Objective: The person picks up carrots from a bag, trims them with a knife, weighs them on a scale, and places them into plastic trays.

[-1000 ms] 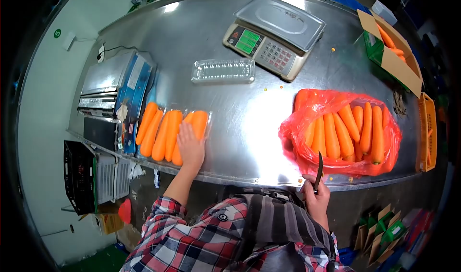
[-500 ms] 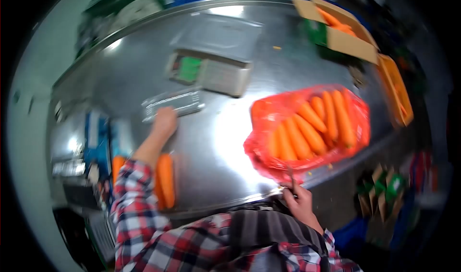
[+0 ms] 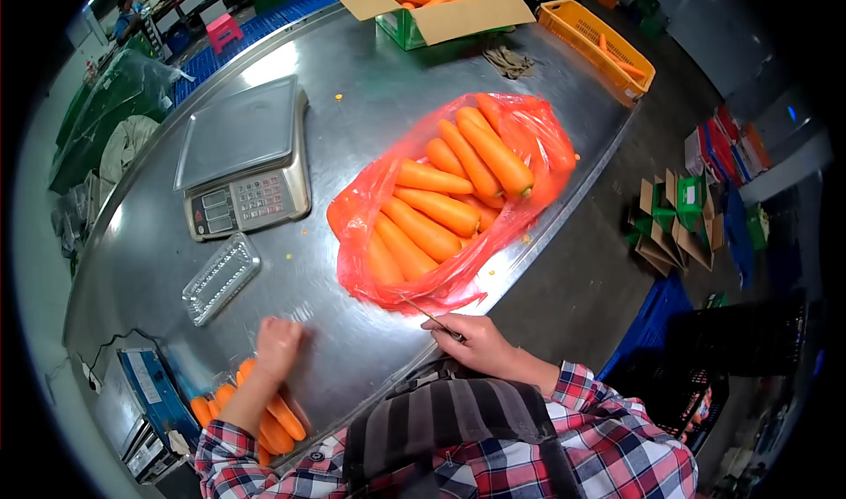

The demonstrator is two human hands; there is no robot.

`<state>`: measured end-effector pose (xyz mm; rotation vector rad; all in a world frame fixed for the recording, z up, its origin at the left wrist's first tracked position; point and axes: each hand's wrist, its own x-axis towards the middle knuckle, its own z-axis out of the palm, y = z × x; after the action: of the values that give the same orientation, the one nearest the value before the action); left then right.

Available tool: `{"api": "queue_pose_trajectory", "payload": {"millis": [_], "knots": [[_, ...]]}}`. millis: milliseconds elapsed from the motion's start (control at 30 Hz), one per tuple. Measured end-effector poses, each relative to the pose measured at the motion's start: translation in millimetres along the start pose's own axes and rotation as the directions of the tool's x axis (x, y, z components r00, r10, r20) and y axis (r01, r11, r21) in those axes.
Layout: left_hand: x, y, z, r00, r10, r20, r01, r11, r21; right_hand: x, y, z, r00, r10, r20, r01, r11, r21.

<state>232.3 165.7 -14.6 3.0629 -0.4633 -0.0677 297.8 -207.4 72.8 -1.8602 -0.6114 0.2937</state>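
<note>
My left hand (image 3: 278, 346) rests on the steel table (image 3: 370, 111), its fingers touching a clear tray of carrots (image 3: 264, 411) at the near left edge. An empty clear plastic tray (image 3: 220, 278) lies just beyond that hand. At the table's front edge my right hand (image 3: 474, 340) grips a dark knife (image 3: 426, 313) whose blade points toward a red plastic bag (image 3: 370, 208) full of loose carrots (image 3: 441, 199). The bag lies open in the middle of the table.
A digital scale (image 3: 242, 160) stands left of the bag. A cardboard box of carrots (image 3: 441, 5) and an orange crate (image 3: 599, 40) sit at the far end. A blue and grey machine (image 3: 145, 402) stands at the near left. Folded cartons (image 3: 679, 221) lie on the floor.
The view has swung to the right. My left hand came back from the empty clear tray to the packed carrots. My right hand with the knife lowered onto the table edge by the bag.
</note>
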Motion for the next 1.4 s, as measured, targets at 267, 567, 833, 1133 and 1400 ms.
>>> {"api": "queue_pose_trajectory", "payload": {"millis": [267, 567, 833, 1133, 1400], "knots": [[48.1, 91.8, -58.8, 0.959, -0.041, -0.282, -0.016, 0.981, -0.194, 44.8, 65.2, -119.2, 0.694, -0.008, -0.720, -0.207, 0.956, -0.209], [126.6, 204.2, -84.5, 0.937, -0.321, -0.138, 0.064, 0.547, -0.835, 102.8, 85.1, -153.4, 0.836, 0.218, -0.504, -0.221, 0.974, 0.056], [191.8, 237.7, -74.2, 0.913, -0.365, 0.184, 0.038, -0.373, -0.927, 29.0, 84.9, -118.0, 0.883, 0.203, 0.424, -0.464, 0.239, 0.853], [158.6, 216.8, -114.3, 0.882, -0.443, 0.157, 0.218, 0.090, -0.972, 55.0, 59.9, -133.4, 0.996, 0.037, 0.079, -0.058, 0.956, 0.289], [137.7, 205.7, -120.5, 0.910, -0.390, 0.137, 0.308, 0.420, -0.853, 68.5, 32.2, -119.8, 0.951, -0.288, 0.114, 0.300, 0.948, -0.106]]}}
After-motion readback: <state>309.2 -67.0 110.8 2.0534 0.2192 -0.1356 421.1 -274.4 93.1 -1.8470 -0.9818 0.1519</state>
